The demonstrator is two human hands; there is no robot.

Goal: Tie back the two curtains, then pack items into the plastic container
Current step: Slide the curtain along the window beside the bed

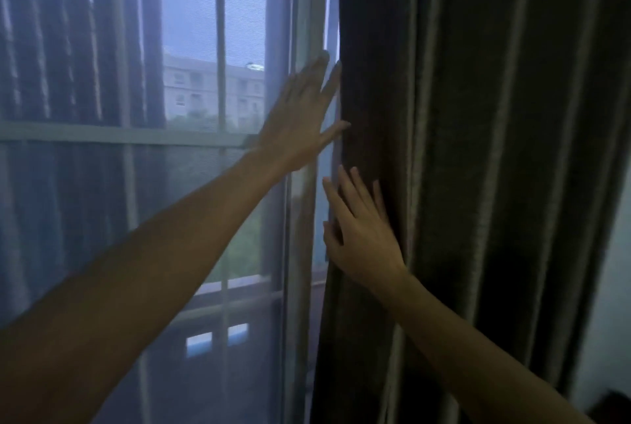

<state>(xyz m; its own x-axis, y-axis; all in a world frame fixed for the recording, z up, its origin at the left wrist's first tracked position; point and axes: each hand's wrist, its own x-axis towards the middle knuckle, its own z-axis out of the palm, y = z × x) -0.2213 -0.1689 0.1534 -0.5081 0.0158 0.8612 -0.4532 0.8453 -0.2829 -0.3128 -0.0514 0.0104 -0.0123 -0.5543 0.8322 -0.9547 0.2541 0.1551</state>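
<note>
A dark, heavy curtain [478,150] with pale vertical stripes hangs on the right and covers that side of the window. My left hand [300,119] reaches up with fingers spread, its fingertips touching the curtain's left edge. My right hand [362,235] lies lower on the same edge, fingers apart and flat against the fabric, the thumb tucked behind the fold. Neither hand grips anything. At the far left a second dark curtain [78,31] shows blurred through a sheer screen. No plastic container is in view.
A window [218,136] with pale frame bars fills the left and middle, with a building and trees outside. A light wall [611,304] shows at the far right. A dark object [611,406] sits in the bottom right corner.
</note>
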